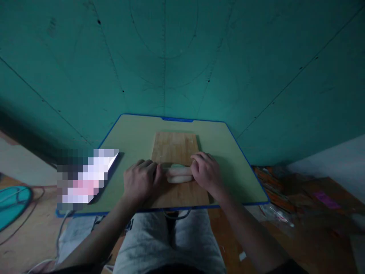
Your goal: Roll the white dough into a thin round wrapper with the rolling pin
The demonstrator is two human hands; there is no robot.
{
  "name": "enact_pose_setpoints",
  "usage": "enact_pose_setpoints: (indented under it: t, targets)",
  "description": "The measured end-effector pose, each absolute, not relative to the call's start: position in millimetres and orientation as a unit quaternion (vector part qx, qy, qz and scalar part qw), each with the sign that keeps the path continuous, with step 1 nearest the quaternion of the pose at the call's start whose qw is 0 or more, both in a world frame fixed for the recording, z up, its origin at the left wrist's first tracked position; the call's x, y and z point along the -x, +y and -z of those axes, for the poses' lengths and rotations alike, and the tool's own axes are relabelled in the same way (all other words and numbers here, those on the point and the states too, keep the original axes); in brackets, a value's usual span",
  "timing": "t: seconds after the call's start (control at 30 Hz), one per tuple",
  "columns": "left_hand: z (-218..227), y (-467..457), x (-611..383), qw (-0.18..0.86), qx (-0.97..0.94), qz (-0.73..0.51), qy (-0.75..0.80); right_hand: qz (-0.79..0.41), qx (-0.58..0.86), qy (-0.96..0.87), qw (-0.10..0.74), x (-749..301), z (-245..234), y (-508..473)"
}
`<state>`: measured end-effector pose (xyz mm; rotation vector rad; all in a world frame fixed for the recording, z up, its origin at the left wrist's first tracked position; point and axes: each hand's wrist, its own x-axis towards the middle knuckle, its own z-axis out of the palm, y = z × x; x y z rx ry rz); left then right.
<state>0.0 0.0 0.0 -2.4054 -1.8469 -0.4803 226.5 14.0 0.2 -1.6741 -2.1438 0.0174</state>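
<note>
A light rolling pin (179,171) lies crosswise on the wooden board (176,146), with one end in each hand. Under it is a small pale piece of dough (179,179), which shows in front of the pin and a little behind it. My left hand (141,178) is closed round the pin's left end, over the board's left edge. At the right end, my right hand (205,170) has its fingers curled round the pin. Both hands cover the pin's ends.
The board rests on a small table (230,163) with a blue rim. A propped, lit screen (91,177), blurred out, stands at the table's left with a cable (59,232) running down. A green wall (182,76) rises behind. Flat packages (273,190) lie on the floor at right.
</note>
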Motion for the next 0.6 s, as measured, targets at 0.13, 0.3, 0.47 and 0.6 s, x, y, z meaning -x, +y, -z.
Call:
enact_pose_setpoints:
  t: [0.13,0.3,0.47,0.6]
  targets:
    - [2,8,-2,0.026,0.766,0.134,-0.629,0.025,0.635,-0.756,0.159,-222,-2,21]
    - [0,15,-5,0.013,0.748,0.111,-0.655,0.002,0.681,-0.729,0.062,-215,-11,18]
    - [-1,14,-4,0.007,0.748,0.087,-0.658,0.008,0.688,-0.725,0.019,-213,-18,16]
    - [4,15,-2,0.026,0.752,0.085,-0.654,0.019,0.681,-0.732,0.018,-216,-14,18]
